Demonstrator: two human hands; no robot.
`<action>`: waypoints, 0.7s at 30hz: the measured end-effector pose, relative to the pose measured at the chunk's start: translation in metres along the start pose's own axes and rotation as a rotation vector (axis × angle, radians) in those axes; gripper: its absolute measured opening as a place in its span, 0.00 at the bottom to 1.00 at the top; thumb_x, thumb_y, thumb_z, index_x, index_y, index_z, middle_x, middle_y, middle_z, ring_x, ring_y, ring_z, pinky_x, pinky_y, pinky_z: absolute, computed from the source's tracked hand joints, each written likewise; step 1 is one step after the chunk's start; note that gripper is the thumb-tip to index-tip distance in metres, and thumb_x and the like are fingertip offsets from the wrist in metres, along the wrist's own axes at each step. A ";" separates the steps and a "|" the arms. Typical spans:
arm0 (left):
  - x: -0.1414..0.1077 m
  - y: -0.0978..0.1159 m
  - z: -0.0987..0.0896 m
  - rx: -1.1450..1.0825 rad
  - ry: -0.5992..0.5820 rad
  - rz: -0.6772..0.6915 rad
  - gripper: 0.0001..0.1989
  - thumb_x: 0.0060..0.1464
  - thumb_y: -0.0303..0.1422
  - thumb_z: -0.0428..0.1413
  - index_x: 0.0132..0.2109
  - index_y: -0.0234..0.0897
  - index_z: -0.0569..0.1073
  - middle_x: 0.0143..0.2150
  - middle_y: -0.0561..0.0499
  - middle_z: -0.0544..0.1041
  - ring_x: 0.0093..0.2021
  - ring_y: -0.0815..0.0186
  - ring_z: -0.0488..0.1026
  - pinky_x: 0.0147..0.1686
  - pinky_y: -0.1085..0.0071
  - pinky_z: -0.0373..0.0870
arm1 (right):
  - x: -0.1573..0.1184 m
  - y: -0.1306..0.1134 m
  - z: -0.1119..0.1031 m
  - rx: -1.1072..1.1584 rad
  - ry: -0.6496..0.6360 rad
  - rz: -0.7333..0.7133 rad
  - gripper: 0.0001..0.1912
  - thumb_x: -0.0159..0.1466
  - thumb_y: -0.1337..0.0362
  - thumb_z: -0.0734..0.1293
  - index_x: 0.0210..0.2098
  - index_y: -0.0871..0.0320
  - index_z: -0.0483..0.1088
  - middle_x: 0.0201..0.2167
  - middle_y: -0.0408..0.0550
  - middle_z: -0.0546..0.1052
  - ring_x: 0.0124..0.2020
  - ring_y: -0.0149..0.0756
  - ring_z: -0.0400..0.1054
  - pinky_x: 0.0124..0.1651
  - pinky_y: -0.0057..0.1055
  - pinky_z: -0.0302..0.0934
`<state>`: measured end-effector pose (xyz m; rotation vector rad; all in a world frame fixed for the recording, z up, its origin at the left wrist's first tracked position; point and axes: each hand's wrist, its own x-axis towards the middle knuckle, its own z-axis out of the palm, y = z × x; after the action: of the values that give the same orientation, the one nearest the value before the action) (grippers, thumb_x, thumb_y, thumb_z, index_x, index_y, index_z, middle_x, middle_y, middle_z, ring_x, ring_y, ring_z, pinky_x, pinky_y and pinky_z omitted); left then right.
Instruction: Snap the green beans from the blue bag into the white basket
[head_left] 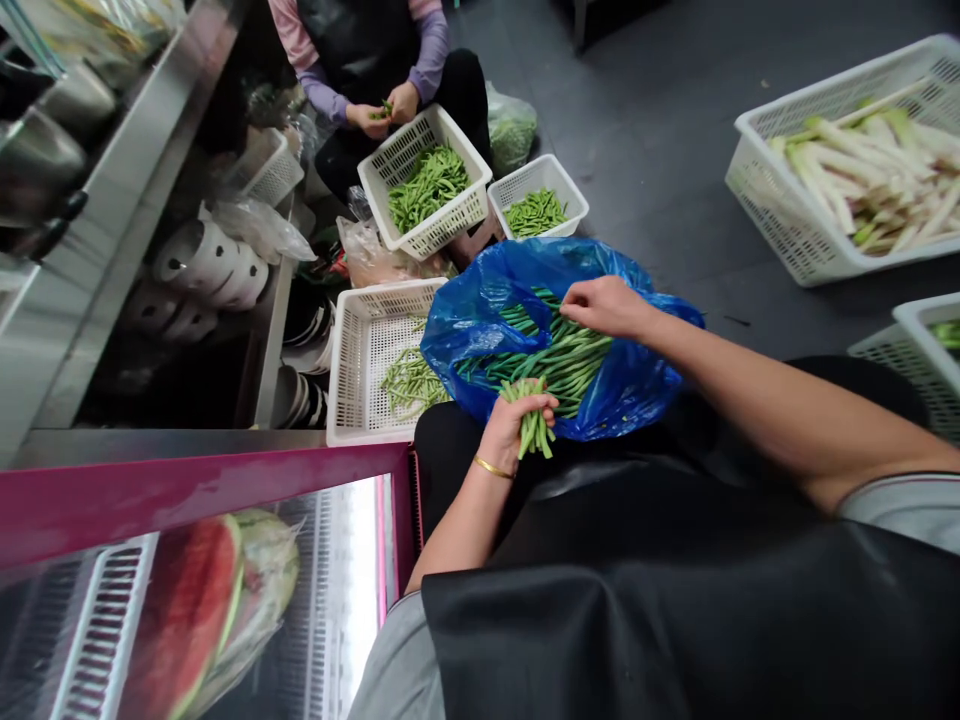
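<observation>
A fistful of pale green beans is gripped in the left hand at the near edge of a blue plastic bag of long beans. The right hand curls over the bag; from here I cannot tell whether it pinches one. Opposite, a co-worker sits behind a white basket.

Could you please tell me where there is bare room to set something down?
The floor between the small basket and the stalk basket looks largely bare, as does the left part of the left basket, beside the blue bag. It is crowded beyond the blue bag, where the small basket and large basket stand close together.
</observation>
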<state>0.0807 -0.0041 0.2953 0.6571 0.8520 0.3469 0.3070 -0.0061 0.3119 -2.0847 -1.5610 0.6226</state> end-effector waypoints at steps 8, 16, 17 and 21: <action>0.014 -0.021 0.022 -0.167 -0.072 0.013 0.15 0.40 0.33 0.64 0.35 0.30 0.72 0.22 0.52 0.74 0.21 0.74 0.68 0.26 0.76 0.67 | -0.129 -0.015 0.025 0.758 -0.009 0.081 0.11 0.59 0.54 0.66 0.32 0.55 0.70 0.24 0.45 0.76 0.27 0.37 0.72 0.33 0.33 0.67; -0.009 -0.022 0.029 0.027 -0.066 0.124 0.23 0.35 0.35 0.67 0.39 0.36 0.67 0.22 0.56 0.71 0.21 0.70 0.69 0.23 0.75 0.64 | -0.154 -0.007 0.027 0.132 -0.409 -0.215 0.07 0.51 0.69 0.62 0.17 0.56 0.62 0.16 0.41 0.67 0.19 0.30 0.59 0.24 0.28 0.49; -0.011 -0.022 0.029 0.032 -0.074 0.121 0.23 0.35 0.35 0.66 0.39 0.37 0.67 0.22 0.56 0.71 0.21 0.69 0.69 0.23 0.74 0.65 | -0.152 -0.002 0.018 0.072 -0.523 -0.209 0.08 0.50 0.68 0.64 0.17 0.56 0.63 0.16 0.41 0.67 0.18 0.30 0.59 0.23 0.28 0.48; -0.016 -0.022 0.031 0.055 -0.163 0.088 0.23 0.33 0.34 0.67 0.38 0.38 0.67 0.25 0.56 0.71 0.24 0.68 0.71 0.25 0.73 0.67 | -0.139 0.013 -0.006 0.329 -0.619 0.069 0.13 0.51 0.52 0.70 0.28 0.55 0.74 0.19 0.43 0.73 0.19 0.33 0.64 0.22 0.28 0.52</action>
<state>0.0951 -0.0413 0.3052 0.7648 0.6802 0.3450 0.2848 -0.1442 0.3202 -1.7864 -1.5452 1.5479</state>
